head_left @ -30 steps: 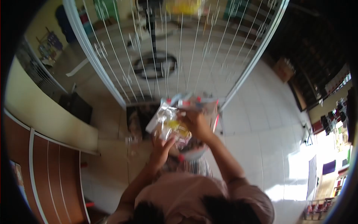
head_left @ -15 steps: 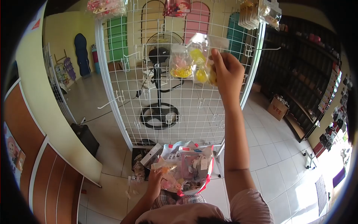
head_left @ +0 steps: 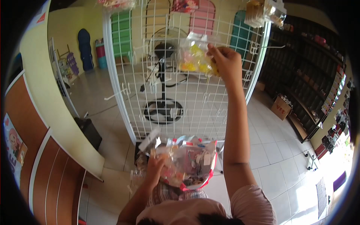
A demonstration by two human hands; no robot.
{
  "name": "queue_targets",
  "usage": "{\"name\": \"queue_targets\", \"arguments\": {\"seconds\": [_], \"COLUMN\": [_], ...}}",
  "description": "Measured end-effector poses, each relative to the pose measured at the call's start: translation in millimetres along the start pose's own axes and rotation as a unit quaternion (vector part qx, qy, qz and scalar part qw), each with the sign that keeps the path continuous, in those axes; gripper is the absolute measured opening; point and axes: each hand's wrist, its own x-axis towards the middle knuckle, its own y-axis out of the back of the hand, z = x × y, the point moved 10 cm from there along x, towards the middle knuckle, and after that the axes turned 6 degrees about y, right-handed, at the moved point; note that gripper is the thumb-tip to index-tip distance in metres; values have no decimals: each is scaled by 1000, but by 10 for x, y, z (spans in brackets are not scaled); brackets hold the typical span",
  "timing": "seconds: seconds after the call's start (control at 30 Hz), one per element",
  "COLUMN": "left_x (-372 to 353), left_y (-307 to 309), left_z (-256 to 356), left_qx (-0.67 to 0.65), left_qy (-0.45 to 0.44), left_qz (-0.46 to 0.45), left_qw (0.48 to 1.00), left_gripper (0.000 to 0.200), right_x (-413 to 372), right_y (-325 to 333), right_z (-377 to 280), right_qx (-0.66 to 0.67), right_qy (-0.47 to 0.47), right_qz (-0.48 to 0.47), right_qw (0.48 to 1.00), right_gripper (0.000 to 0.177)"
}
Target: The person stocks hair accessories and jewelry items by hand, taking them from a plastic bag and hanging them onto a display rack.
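My right hand point(head_left: 227, 63) is raised in front of the white wire grid point(head_left: 202, 108), its thumb and fingers closed on clear plastic packets point(head_left: 198, 58) with yellow and pink items inside. Lower down, my left hand point(head_left: 154, 168) is closed on a clear packet point(head_left: 165, 159) at the left side of an open bag point(head_left: 212, 172) with red edging. Several other clear packets and a white tag lie in that bag, which rests by my lap. The finer contents of the packets are blurred.
Behind the grid stands a black fan point(head_left: 163, 50). More packets point(head_left: 258, 13) hang at the grid's upper right, and a bare hook point(head_left: 112, 96) juts out on its left. Dark shelves point(head_left: 300, 71) and a cardboard box point(head_left: 280, 107) are to the right, a brown wooden panel point(head_left: 56, 180) to the left.
My right hand and its packets have moved slightly left, and the packets now overlap more. My left hand has shifted a little up beside the bag. The whole view has tilted slightly.
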Motion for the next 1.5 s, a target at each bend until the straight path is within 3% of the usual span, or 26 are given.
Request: {"name": "queue_targets", "arguments": {"seconds": [0.07, 0.2, 0.3, 0.33, 0.37, 0.43, 0.47, 0.5, 0.57, 0.63, 0.7, 0.83, 1.03, 1.27, 1.37, 1.5], "left_x": [111, 274, 299, 286, 288, 326, 338, 334, 351, 389, 302, 254, 172, 168, 184, 143], "left_y": [91, 121, 68, 49, 73, 98, 89, 70, 52, 45, -61, -26, -8, -13, -90, -213], "left_z": [67, 506, 765, 842, 846, 887, 951, 1016, 1048, 1010, 1299, 1407, 1343, 1217, 1275, 1472], "left_qx": [22, 11, -83, -127, -130, -136, -150, -164, -185, -197, -221, -177, -141, -106, -77, -53], "left_qy": [-9, -121, -145, -149, -150, -159, -176, -193, -200, -184, -230, -249, -237, -208, -200, -231], "left_qz": [18, 55, 69, 68, 78, 93, 97, 101, 114, 131, 83, 60, 58, 23, -6, -3], "left_qw": [1000, 991, 983, 978, 977, 973, 968, 962, 955, 954, 944, 950, 960, 972, 977, 972], "left_gripper": [31, 33, 39, 42, 43, 48, 46, 45, 42, 38, 35, 33, 33, 34, 33, 36], "right_x": [21, 87, -297, -477, -698, -1120, -1353, -1551, -1839, -1726, -1402, -634, -87, -55, 26, -189], "right_y": [-72, -296, -77, -57, -50, -246, -377, -558, -837, -771, -533, 1, 44, -32, -133, 16], "right_z": [63, 364, 129, 65, -39, 17, -32, -34, 186, 174, 23, -275, -213, 117, 321, -104], "right_qx": [-47, -176, -150, -197, -151, -66, -120, -91, 84, 88, 128, 133, 101, 123, 17, -106], "right_qy": [4, 35, 184, 195, 222, 108, 69, 32, -100, -85, -93, 22, 5, -34, -36, 203], "right_qz": [-13, -38, 127, 116, 110, -21, -104, -207, -298, -268, -175, -8, -9, -3, -31, 139], "right_qw": [999, 983, 963, 954, 957, 992, 985, 974, 946, 956, 972, 991, 995, 992, 999, 963], "right_gripper": [31, 30, 35, 41, 34, 26, 32, 32, 29, 25, 26, 28, 31, 30, 26, 35]}}
